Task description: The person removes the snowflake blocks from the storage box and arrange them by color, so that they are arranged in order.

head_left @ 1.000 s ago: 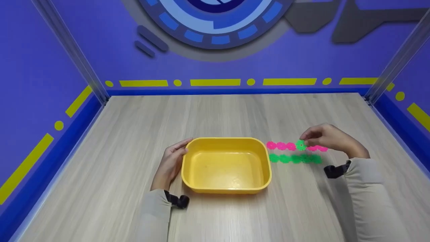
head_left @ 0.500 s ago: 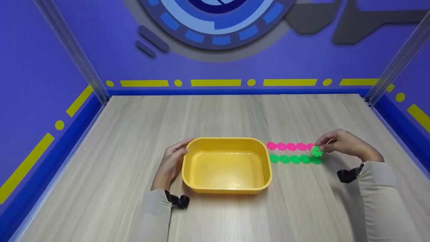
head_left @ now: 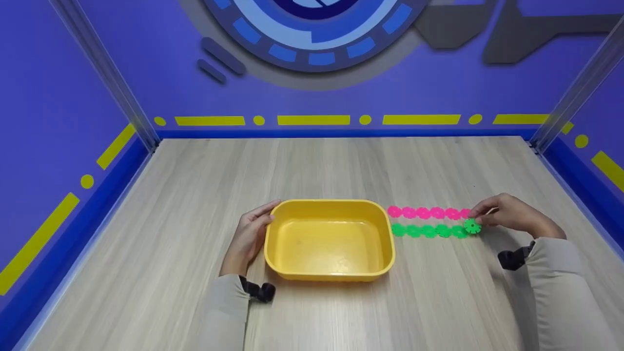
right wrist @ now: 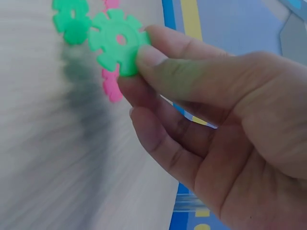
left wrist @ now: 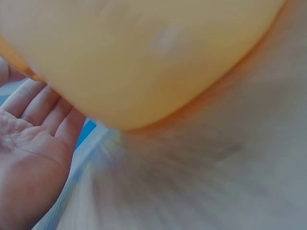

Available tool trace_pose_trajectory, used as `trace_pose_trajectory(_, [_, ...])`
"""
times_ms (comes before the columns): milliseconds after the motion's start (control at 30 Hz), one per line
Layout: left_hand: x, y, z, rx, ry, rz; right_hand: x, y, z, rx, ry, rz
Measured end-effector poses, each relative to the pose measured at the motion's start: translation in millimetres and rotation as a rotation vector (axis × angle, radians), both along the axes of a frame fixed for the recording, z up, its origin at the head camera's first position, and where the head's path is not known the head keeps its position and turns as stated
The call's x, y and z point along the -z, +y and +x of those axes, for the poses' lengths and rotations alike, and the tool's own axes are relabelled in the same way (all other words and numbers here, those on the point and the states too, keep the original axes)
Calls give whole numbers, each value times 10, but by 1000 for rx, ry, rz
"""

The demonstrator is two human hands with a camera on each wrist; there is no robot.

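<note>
At the left end of a yellow plastic tub (head_left: 328, 201), my left hand (head_left: 246, 236) holds the rim, thumb at the edge and fingers along the outer wall. In the left wrist view the tub's wall (left wrist: 158, 57) hides the fingertips of my left hand (left wrist: 36, 139). My right hand (head_left: 512, 214) pinches a green snowflake disc (head_left: 472, 226) between thumb and fingers, at the right end of a row of green snowflake discs (head_left: 427, 231). The right wrist view shows the notched disc (right wrist: 112, 40) tilted above the table, held in my right hand (right wrist: 211, 110).
A row of pink snowflake discs (head_left: 423, 213) lies just behind the green row, right of the tub. Both rows rest on a wood-grain table (head_left: 312, 165). Blue-purple panels (head_left: 312, 102) with yellow dashes enclose the table's back and sides.
My right hand has carried the green disc rightward and toward me, from over the pink row to the green row's right end. My left hand and the tub stay put.
</note>
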State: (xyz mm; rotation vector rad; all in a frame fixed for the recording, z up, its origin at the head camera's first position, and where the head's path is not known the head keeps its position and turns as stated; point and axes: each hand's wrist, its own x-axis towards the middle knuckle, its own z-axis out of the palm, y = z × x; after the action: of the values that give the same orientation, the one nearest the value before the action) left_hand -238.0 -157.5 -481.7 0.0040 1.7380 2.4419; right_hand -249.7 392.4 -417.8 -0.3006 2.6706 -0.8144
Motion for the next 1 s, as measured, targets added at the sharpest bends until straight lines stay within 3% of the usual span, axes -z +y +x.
trace_pose_trajectory(733, [1,-14,-4,-5,0,17,116,98,38,14,-15,14])
trace_pose_trajectory(1000, [-3,-29,-7,6,30,15,111,90,47,2,21,32])
